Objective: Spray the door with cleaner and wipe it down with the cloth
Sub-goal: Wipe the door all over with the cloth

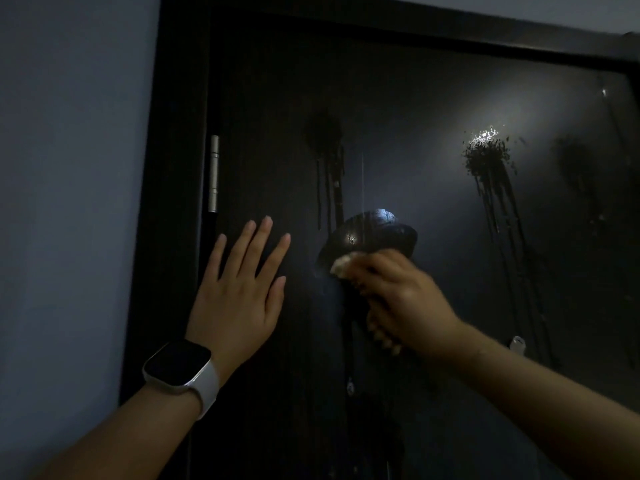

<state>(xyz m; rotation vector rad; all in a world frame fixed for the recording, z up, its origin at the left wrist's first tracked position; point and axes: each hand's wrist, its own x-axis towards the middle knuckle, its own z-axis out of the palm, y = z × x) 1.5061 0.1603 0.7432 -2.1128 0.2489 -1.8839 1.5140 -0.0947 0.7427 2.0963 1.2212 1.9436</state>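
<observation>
A dark, glossy door (415, 98) fills the view in dim light. Wet spray patches with drips running down mark it: one at upper centre (327, 143), one at upper right (488, 157), and a fainter one at the far right. My left hand (239, 296), with a white smartwatch on the wrist, lies flat on the door near the hinge side, fingers spread. My right hand (401, 299) is closed on a light-coloured cloth (344, 265) and presses it against the door under the centre drips. A freshly wiped shiny smear sits just above the cloth. No spray bottle is visible.
A metal hinge (214, 173) sits on the door's left edge inside the dark frame (166, 168). A pale wall (69, 202) lies to the left. A small light object (517, 344) shows on the door by my right forearm.
</observation>
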